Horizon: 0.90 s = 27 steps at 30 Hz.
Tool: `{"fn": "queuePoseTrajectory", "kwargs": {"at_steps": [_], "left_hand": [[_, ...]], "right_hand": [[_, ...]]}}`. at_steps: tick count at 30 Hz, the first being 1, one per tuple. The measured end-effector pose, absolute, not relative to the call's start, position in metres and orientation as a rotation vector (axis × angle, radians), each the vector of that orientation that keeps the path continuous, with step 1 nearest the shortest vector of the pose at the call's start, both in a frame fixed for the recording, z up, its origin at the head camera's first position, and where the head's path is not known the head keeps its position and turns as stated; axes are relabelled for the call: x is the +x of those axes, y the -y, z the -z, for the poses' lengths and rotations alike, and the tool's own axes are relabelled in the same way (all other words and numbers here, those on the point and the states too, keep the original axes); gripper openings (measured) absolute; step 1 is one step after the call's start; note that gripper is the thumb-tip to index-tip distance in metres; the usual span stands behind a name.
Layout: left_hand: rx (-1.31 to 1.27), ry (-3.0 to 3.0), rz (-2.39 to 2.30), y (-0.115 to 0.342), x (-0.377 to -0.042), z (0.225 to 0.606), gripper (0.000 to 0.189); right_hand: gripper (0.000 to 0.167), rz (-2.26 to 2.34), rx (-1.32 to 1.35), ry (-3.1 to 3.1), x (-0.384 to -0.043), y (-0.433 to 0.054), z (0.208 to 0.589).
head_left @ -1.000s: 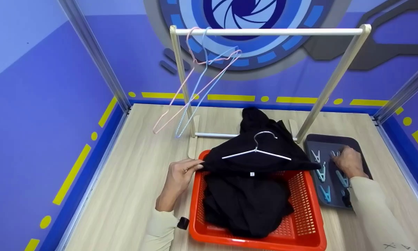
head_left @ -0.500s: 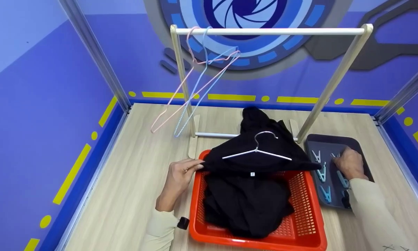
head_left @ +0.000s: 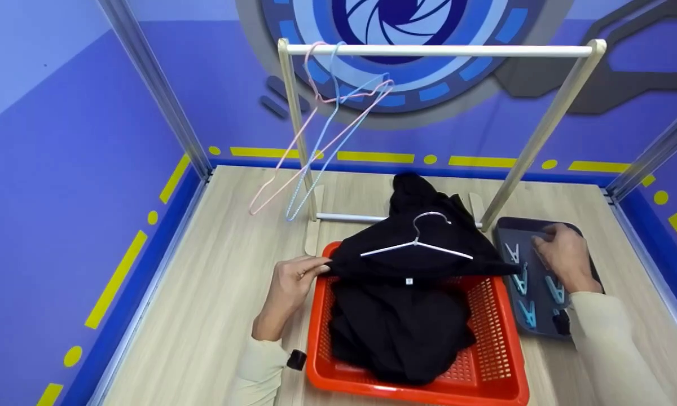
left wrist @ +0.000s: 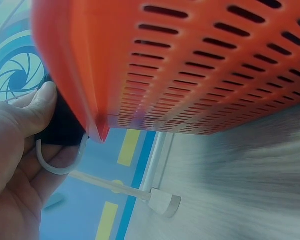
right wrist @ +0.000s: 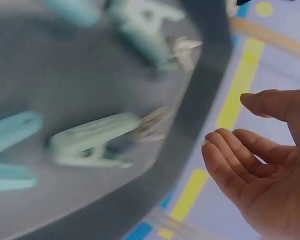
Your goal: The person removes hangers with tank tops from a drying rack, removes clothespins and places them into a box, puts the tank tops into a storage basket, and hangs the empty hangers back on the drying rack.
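My left hand (head_left: pixel 293 285) pinches the left edge of a black top (head_left: pixel 423 194) between thumb and fingers. A white-armed hanger (head_left: pixel 416 243) with a metal hook lies in the top's neck opening. The left wrist view shows the hanger's pale looped end (left wrist: pixel 60 171) poking out beside the cloth. My right hand (head_left: pixel 567 259) hovers over a dark grey tray (head_left: pixel 541 296) of clothespins. In the right wrist view that hand (right wrist: pixel 270 170) has its thumb apart from loosely bent fingers, holding nothing. A pale green clothespin (right wrist: pixel 92 142) lies in the tray nearby.
A red basket (head_left: pixel 516 361) holds more black cloth (head_left: pixel 400 332). Behind it stands a wooden rack (head_left: pixel 434 51), carrying a pink hanger (head_left: pixel 279 160) and a blue hanger (head_left: pixel 326 127) at its left. A small black object (head_left: pixel 561 321) sits in the tray's near corner.
My right hand was down at a clothespin in the tray's far part; now its fingers have lifted and spread apart. The left hand, top and hanger have stayed put.
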State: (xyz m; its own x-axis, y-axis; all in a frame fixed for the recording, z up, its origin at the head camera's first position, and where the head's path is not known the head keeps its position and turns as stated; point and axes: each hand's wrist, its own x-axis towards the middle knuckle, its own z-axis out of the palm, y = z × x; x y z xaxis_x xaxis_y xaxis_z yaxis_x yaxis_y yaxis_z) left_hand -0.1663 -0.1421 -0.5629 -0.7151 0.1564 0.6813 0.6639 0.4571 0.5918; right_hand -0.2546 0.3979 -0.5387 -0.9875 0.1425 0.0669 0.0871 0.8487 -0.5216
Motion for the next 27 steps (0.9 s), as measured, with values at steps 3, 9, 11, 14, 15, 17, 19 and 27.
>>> {"fn": "queuePoseTrajectory", "kwargs": {"at_steps": [3,9,11,14,15,17,19,27], "left_hand": [[-0.679,2.169,1.222,0.142,-0.166,0.562,0.014],[-0.702,2.159,1.214,0.141,-0.167,0.560,0.015],[-0.702,2.152,1.210,0.141,-0.168,0.560,0.015],[-0.699,2.141,1.206,0.141,-0.168,0.561,0.015],[-0.698,2.137,1.204,0.141,-0.168,0.561,0.016],[-0.697,2.131,1.202,0.142,-0.168,0.562,0.016],[-0.696,2.126,1.201,0.142,-0.168,0.562,0.016],[-0.687,2.147,1.231,0.141,-0.167,0.564,0.015]], "right_hand": [[0.044,-0.884,-0.073,2.864,-0.245,-0.382,0.525],[0.049,-1.050,0.145,2.736,-0.219,-0.346,0.496],[0.047,-1.115,0.224,2.688,-0.211,-0.334,0.487],[0.038,-1.195,0.331,2.637,-0.201,-0.315,0.477],[0.034,-1.210,0.373,2.619,-0.199,-0.309,0.475],[0.029,-1.250,0.468,2.584,-0.194,-0.298,0.472],[0.027,-1.239,0.558,2.572,-0.191,-0.289,0.471],[0.022,-1.109,0.824,2.546,-0.187,-0.264,0.482]]}}
